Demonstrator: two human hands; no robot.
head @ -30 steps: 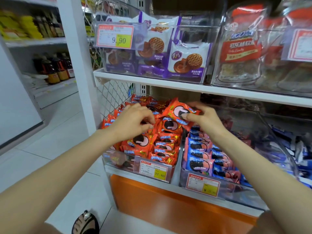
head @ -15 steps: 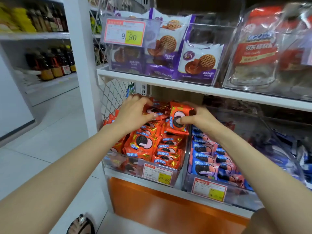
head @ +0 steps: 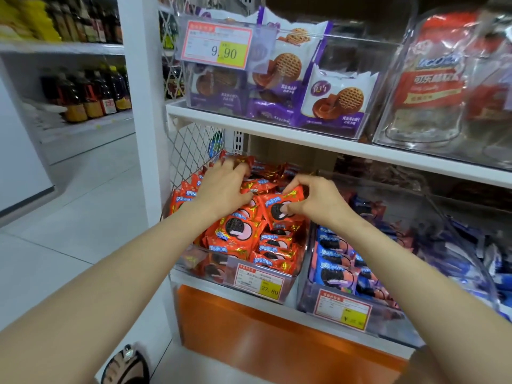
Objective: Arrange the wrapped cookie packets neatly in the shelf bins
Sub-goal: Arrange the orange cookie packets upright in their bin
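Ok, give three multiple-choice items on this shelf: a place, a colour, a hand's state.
1. Where stands the bin of orange packets? A) left of the blue packets' bin B) on the upper shelf C) on the floor
2. Packets behind the 9.90 tag are: A) green B) purple and white C) black
3. The right hand: A) hangs idle B) pinches an orange packet C) holds a bottle
Answers: A, both bins share the lower shelf; B, their wrappers show it; B, it grips the packet's edge.
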